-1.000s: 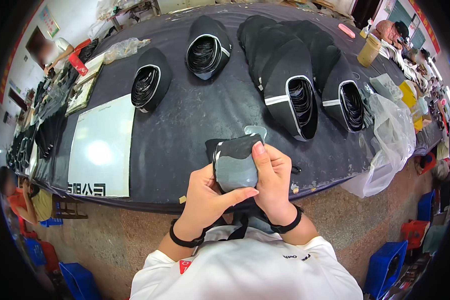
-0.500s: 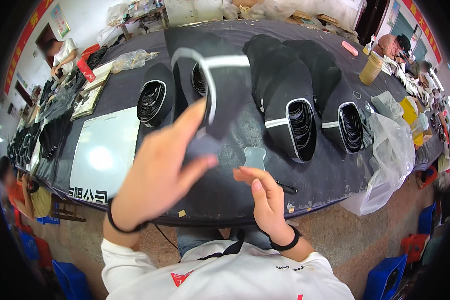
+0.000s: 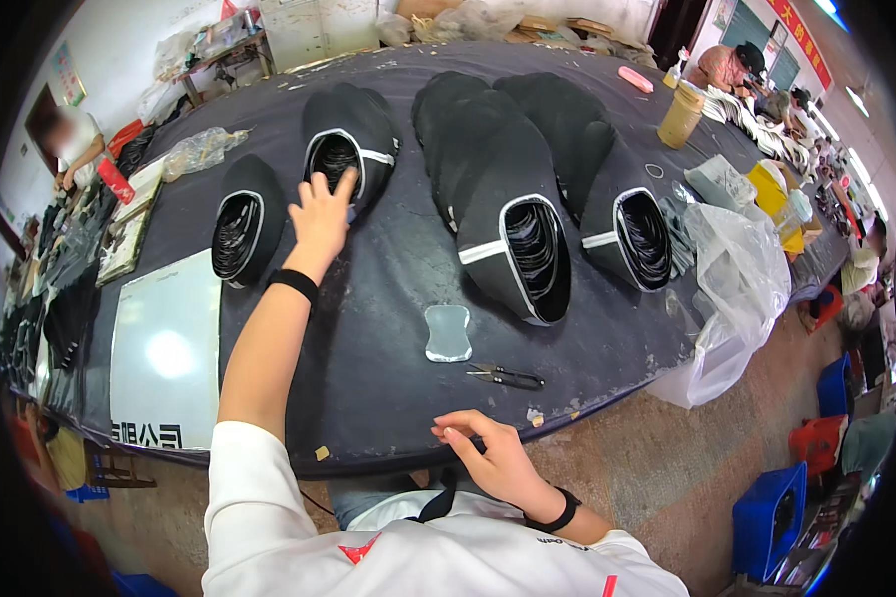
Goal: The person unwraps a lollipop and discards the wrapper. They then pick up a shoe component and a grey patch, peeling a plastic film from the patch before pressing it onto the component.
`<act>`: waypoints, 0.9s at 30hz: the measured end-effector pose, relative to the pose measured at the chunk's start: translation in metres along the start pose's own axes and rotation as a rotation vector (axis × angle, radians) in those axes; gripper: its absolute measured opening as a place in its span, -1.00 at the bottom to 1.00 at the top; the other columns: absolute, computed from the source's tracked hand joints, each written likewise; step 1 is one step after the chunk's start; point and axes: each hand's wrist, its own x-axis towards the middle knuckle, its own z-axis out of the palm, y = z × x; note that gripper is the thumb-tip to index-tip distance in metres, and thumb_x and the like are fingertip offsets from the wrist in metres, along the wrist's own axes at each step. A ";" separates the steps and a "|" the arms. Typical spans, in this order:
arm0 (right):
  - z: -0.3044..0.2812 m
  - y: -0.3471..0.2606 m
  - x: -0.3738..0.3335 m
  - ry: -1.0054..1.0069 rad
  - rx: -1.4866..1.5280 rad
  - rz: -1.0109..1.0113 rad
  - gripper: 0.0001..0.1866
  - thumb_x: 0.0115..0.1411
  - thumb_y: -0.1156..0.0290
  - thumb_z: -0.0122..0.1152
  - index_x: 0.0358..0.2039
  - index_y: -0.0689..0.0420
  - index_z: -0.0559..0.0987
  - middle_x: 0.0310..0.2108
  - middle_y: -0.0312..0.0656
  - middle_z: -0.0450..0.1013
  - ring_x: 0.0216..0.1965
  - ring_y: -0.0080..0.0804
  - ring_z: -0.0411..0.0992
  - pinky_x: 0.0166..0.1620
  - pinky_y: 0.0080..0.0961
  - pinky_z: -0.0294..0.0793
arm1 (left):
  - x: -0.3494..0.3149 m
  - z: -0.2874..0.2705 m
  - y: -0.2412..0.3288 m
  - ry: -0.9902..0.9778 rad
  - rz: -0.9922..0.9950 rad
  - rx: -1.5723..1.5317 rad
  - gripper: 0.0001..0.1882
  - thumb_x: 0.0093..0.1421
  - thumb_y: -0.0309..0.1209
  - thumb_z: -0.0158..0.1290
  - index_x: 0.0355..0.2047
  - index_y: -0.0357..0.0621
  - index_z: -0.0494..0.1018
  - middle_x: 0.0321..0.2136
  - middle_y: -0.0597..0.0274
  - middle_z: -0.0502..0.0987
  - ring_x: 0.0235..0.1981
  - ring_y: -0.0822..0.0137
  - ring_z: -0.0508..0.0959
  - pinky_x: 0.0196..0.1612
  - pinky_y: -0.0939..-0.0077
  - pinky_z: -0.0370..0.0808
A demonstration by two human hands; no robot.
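My left hand (image 3: 319,219) reaches forward with its fingers apart, at the white-edged opening of a stack of nested black shoe uppers (image 3: 368,109). Its fingertips appear to touch the lower rim; no loose piece shows in it. To its left lies a smaller stack of black uppers (image 3: 261,189). Near the front edge of the table hovers my right hand (image 3: 493,463), fingers loosely bent and thumb apart, holding nothing. Ahead of that hand lie a clear plate with curved-in sides (image 3: 448,333) and black-handled thread snips (image 3: 513,377).
Two longer stacks of uppers (image 3: 483,169) (image 3: 577,129) lie right of centre. A glossy white board (image 3: 169,338) sits at left. Beyond the right stacks are a clear plastic bag (image 3: 737,289) and a tan jar (image 3: 680,116). Other people work at both sides.
My left hand has moved forward to the stack and no longer holds the black upper it carried. My right hand has drawn back toward the table edge. The view has shifted right.
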 end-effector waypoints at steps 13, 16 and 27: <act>0.008 0.037 0.079 0.384 -1.167 -0.485 -0.56 -0.26 0.51 0.21 -0.24 0.21 0.46 -0.24 -0.13 0.45 -0.17 -0.26 0.37 -0.15 -0.41 0.35 | -0.058 -0.072 0.058 -0.256 0.219 -0.654 -0.27 -0.08 -0.20 0.18 0.06 -0.20 0.15 -0.03 -0.11 0.14 0.02 -0.04 0.17 0.07 0.24 0.21; 0.000 0.041 0.077 0.303 -1.061 -0.454 -0.74 -0.12 0.49 0.10 -0.34 0.24 0.50 -0.32 -0.15 0.48 -0.31 -0.29 0.41 -0.31 -0.48 0.38 | -0.117 -0.110 0.064 -0.359 0.511 -0.856 -0.46 0.06 -0.25 0.08 -0.03 -0.31 0.23 -0.16 -0.12 0.35 -0.09 0.00 0.37 -0.01 0.30 0.30; -0.001 0.047 0.083 0.401 -1.033 -0.588 -0.74 -0.18 0.51 0.22 -0.37 0.20 0.52 -0.36 -0.15 0.48 -0.26 -0.28 0.42 -0.23 -0.43 0.40 | -0.227 -0.150 0.061 -0.730 0.253 -1.130 -0.60 0.13 -0.30 0.04 -0.13 -0.37 0.33 -0.25 -0.09 0.49 -0.20 0.12 0.53 -0.13 0.41 0.45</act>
